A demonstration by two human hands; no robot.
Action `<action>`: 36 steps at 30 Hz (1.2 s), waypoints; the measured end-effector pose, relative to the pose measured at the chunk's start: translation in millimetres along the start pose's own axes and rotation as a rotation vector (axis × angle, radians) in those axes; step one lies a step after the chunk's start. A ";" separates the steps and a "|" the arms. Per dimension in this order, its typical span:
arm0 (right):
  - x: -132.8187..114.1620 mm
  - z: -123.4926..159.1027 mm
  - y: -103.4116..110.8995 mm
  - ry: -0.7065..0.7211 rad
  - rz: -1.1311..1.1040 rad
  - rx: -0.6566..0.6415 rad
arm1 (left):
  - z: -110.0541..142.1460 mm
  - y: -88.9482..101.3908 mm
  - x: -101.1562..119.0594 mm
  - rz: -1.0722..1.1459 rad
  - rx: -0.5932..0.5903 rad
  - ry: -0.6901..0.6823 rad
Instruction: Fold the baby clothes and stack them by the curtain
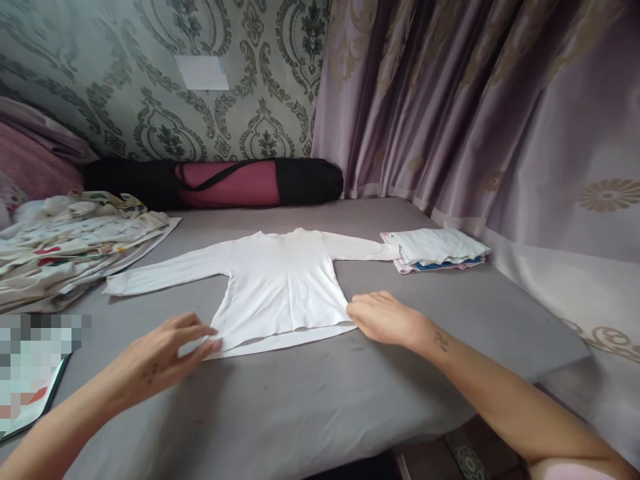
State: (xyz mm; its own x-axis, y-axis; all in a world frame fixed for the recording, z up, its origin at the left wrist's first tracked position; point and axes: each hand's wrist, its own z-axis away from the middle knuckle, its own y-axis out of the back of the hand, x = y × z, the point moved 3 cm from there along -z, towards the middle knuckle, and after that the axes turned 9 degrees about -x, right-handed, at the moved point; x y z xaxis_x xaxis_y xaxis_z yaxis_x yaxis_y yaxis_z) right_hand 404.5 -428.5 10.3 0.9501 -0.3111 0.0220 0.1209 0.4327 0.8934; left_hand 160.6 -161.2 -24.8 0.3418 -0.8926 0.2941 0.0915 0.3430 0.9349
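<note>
A small white long-sleeved shirt [283, 283] lies spread on the grey sheet, its neck away from me and its sleeves out to both sides. At the hem's left corner, my left hand [187, 343] pinches the fabric between thumb and fingers. My right hand [383, 317] grips the hem's right corner, fingers curled over the cloth. Between the hands the front layer sits slightly up from the back one, so a strip of the back hem shows. The right cuff reaches a stack of folded clothes [440, 247].
Rumpled patterned cloths [75, 247] are heaped at the left. A black and dark-pink long bag [225, 183] lies along the wallpapered wall. Purple curtains [450, 120] hang on the right. A partly blurred flat item [30, 380] rests at the lower left. The bed's edge [450, 427] runs along the front.
</note>
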 end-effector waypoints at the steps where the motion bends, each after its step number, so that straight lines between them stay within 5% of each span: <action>1: -1.2 -12.0 7.9 -0.002 -0.025 0.023 | -12.3 3.3 7.9 -0.008 -0.014 0.017; 6: -17.9 -106.8 29.0 0.124 -0.162 0.306 | -99.8 -7.7 57.0 -0.102 0.158 -0.089; 10: -19.7 -151.0 7.9 0.115 -0.245 0.218 | -133.5 -39.5 65.3 -0.125 0.128 -0.019; 19: -26.6 -67.9 -27.1 0.366 -0.193 0.079 | -74.5 -51.0 33.9 -0.129 0.028 -0.153; 28: -34.1 5.9 -55.3 0.423 -0.121 0.139 | 8.8 -41.8 21.9 0.046 -0.068 -0.191; 32: -35.7 14.8 -33.9 0.405 -0.102 0.146 | 12.6 -21.2 -2.0 0.304 0.004 -0.058; 36: -64.9 -28.4 10.4 0.425 -0.124 0.198 | -32.8 2.7 -33.6 0.397 0.247 0.319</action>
State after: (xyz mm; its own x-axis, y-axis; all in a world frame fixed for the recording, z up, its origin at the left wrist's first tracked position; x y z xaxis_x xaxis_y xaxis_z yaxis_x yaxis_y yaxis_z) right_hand 352.3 -379.8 5.4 0.9703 0.0413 -0.2384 0.2227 0.2321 0.9469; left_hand 180.1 -120.7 -38.6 0.5749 -0.5634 0.5934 -0.3099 0.5213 0.7951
